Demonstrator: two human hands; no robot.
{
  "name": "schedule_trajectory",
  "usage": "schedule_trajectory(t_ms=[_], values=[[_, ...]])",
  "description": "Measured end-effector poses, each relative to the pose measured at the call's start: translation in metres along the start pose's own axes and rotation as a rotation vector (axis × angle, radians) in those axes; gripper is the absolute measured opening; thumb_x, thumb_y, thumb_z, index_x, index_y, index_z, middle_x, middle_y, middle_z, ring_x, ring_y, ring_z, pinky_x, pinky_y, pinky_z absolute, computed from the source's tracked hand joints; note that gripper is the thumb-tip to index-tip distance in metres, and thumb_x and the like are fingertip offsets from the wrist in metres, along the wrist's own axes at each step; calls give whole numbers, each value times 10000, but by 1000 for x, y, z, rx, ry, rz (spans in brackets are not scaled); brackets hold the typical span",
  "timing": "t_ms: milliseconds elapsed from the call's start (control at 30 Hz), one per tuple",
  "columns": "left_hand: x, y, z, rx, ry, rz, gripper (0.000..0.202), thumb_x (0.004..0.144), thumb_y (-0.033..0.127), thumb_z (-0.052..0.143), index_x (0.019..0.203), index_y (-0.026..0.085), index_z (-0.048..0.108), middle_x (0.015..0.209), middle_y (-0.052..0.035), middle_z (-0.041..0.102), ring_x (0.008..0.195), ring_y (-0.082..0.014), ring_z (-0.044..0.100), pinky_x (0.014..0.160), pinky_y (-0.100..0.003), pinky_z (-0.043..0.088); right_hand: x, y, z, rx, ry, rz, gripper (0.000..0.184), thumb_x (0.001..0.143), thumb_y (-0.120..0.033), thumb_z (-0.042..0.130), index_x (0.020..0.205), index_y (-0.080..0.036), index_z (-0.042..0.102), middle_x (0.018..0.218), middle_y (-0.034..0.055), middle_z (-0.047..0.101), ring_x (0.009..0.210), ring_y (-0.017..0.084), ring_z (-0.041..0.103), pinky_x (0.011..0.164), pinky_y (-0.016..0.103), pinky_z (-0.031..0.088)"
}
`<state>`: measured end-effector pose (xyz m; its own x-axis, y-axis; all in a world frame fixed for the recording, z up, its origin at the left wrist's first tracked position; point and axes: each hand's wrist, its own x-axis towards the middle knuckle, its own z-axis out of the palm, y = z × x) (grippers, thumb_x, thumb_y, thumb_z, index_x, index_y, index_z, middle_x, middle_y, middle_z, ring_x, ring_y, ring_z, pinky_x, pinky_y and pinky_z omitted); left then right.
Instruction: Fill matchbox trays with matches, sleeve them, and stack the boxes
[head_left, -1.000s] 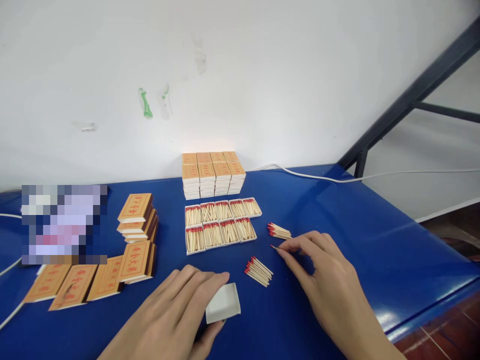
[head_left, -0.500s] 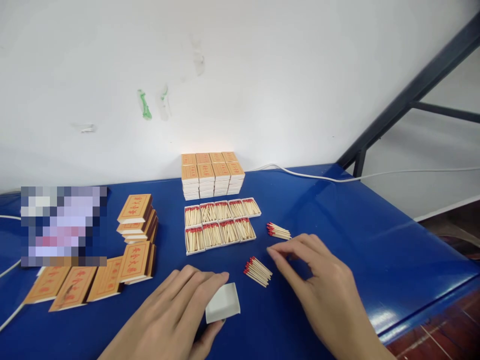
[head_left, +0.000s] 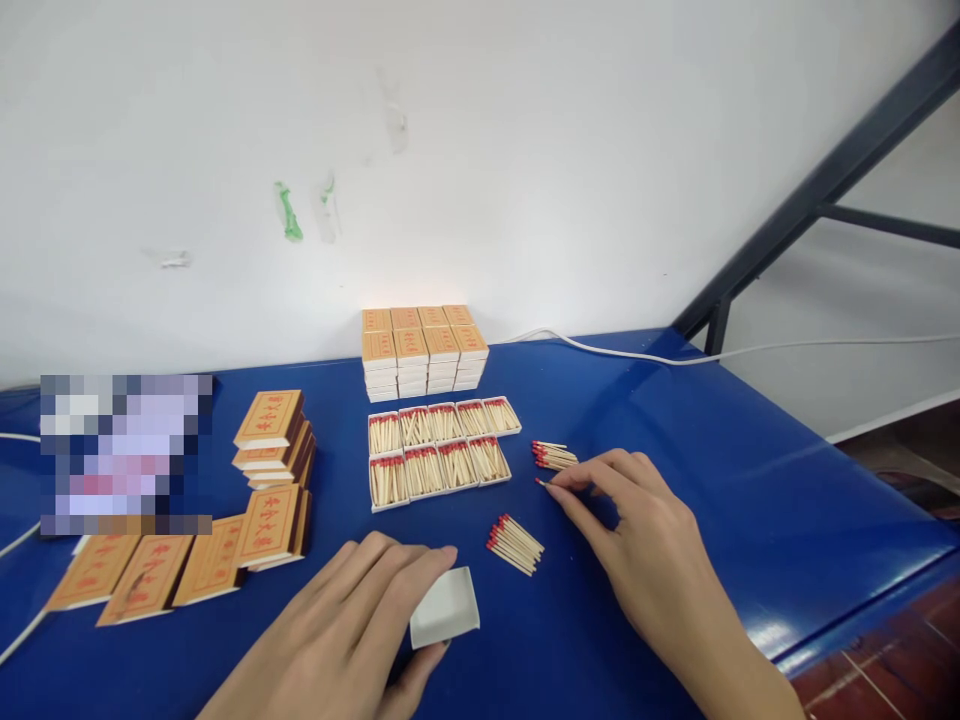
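Observation:
Between the fingers and thumb of my left hand (head_left: 352,620) is a small white matchbox tray (head_left: 445,608), its bare inside facing up. My right hand (head_left: 630,530) pinches a single match (head_left: 541,482), whose red head sticks out past the fingertips. Just beyond those fingertips lies a small pile of loose matches (head_left: 551,455). A second, neater pile of red-headed matches (head_left: 516,545) rests on the blue table between my hands.
Two rows of white trays filled with matches (head_left: 442,465) sit mid-table. Behind them, closed orange matchboxes (head_left: 426,350) are stacked against the wall. More matchboxes (head_left: 270,440) lie at the left, near a blurred-out object (head_left: 127,450). A white cable (head_left: 622,350) runs along the back.
My right hand has shifted slightly toward the far pile and now pinches a match. One match there lies apart at the top. My left hand and the tray have stayed put.

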<state>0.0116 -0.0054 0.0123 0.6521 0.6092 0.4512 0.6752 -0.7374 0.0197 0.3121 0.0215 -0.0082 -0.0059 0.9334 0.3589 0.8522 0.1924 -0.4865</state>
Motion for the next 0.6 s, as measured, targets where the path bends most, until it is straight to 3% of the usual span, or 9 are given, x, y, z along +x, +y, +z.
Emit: schedule_trajectory(t_ms=[200,367,433,600], values=[[1,0,0,2,3,2,324,1251,337,317,1383,216,587,1096,-27,911,977,-235,914,909,-426,763,-13,-18,0,97,-113,51,155,1110,-335,685,972,-306,748,1027,24,750,1023,291,678,875,437,547],[0,1,1,-4,15,-7,323,1252,329,324,1388,221,595,1107,-22,910,995,-229,911,944,-408,754,-17,-29,-5,168,-184,54,216,1144,-401,657,972,-330,766,1014,-1,770,986,261,689,851,403,554],[0,1,1,-6,22,-12,329,1253,339,328,1386,224,605,1111,-19,909,997,-228,910,944,-396,754,-13,-25,-7,151,-150,38,209,1139,-408,659,982,-336,777,1017,-2,776,990,264,699,862,412,558],[-2,0,-1,-15,20,-20,323,1250,347,348,1391,224,611,1101,-21,906,994,-228,910,943,-402,757,0,-6,-5,-9,82,20,228,1133,-414,626,1085,-302,819,1081,51,783,972,294,703,825,454,566]])
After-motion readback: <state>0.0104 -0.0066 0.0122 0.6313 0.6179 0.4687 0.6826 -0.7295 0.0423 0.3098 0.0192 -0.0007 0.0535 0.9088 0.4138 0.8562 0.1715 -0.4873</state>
